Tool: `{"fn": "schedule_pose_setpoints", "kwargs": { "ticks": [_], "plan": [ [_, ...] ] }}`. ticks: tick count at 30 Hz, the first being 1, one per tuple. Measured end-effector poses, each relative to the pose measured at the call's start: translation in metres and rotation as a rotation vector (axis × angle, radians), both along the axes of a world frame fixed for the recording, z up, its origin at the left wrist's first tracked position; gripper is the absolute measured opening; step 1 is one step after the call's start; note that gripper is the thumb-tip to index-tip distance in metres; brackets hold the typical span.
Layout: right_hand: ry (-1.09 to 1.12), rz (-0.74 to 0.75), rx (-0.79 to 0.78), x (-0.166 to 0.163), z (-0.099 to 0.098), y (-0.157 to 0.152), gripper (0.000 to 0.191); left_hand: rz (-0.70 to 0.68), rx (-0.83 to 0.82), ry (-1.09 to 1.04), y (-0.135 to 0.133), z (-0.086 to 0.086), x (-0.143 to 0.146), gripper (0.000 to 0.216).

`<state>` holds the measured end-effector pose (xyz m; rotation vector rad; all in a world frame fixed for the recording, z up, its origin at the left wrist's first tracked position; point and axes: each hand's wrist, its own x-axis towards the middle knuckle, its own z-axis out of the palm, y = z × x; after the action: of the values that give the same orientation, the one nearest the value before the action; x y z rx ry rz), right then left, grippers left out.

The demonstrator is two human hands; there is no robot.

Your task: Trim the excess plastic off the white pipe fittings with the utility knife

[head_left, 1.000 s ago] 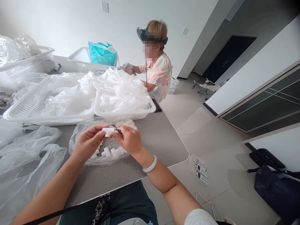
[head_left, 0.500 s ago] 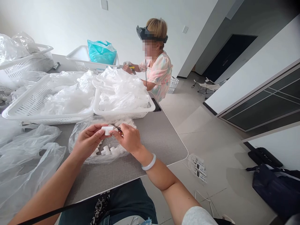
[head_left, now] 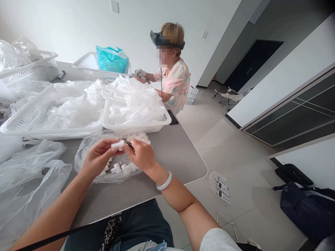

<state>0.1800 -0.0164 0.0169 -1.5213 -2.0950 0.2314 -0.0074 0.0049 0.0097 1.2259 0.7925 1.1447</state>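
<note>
Left hand [head_left: 98,157] pinches one short white plastic piece [head_left: 117,145] between thumb and curled fingers. Right hand [head_left: 141,155] pinches one small dark-tipped tool [head_left: 130,145] between thumb and forefinger, with its tip touching that piece; the tool is too small to name more exactly. One pale bangle [head_left: 164,181] circles the right wrist.

Directly below both hands lies one clear plastic bag [head_left: 83,164] holding a heap of similar white pieces [head_left: 116,169], too jumbled to count. The bag rests on a gray table [head_left: 162,164].

Just beyond the bag stand four white mesh baskets. The nearest two, one ahead [head_left: 136,128] and one to the left [head_left: 39,131], overflow with crumpled clear plastic. Farther back, a third basket [head_left: 31,72] sits at the left and a fourth [head_left: 90,71] holds one teal bag [head_left: 112,60]. Loose plastic bags [head_left: 28,184] lie at the left, and one black phone [head_left: 172,117] sits by the table edge.

Across the table, one co-worker [head_left: 172,76] wears a headset, with one gloved hand [head_left: 140,72] raised.
</note>
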Motion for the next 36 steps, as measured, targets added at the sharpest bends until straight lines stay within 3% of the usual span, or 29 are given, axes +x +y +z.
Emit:
{"fn": "schedule_pose_setpoints", "kwargs": {
  "ticks": [3, 9, 15, 23, 29, 36],
  "plan": [
    [-0.002, -0.004, -0.012, -0.001, 0.004, -0.002, 0.051, -0.033, -0.022, -0.001, 0.0, 0.002, 0.0, 0.045],
    [-0.039, -0.007, -0.053, -0.002, 0.009, -0.003, 0.042, 0.008, -0.015, -0.035, 0.0, 0.003, 0.002, 0.036],
    [-0.028, -0.024, -0.003, -0.002, 0.003, -0.002, 0.043, 0.022, 0.024, 0.06, -0.003, 0.004, 0.004, 0.051],
    [-0.06, -0.043, 0.025, -0.006, 0.004, -0.005, 0.043, 0.24, 0.168, 0.245, -0.009, -0.005, 0.007, 0.061],
    [-0.045, -0.038, 0.04, -0.009, 0.001, -0.008, 0.04, 0.238, 0.231, 0.245, -0.014, -0.006, 0.011, 0.045],
    [-0.019, -0.062, 0.062, -0.004, 0.0, -0.006, 0.05, 0.286, 0.232, 0.224, -0.012, -0.007, 0.009, 0.041]
  ]
}}
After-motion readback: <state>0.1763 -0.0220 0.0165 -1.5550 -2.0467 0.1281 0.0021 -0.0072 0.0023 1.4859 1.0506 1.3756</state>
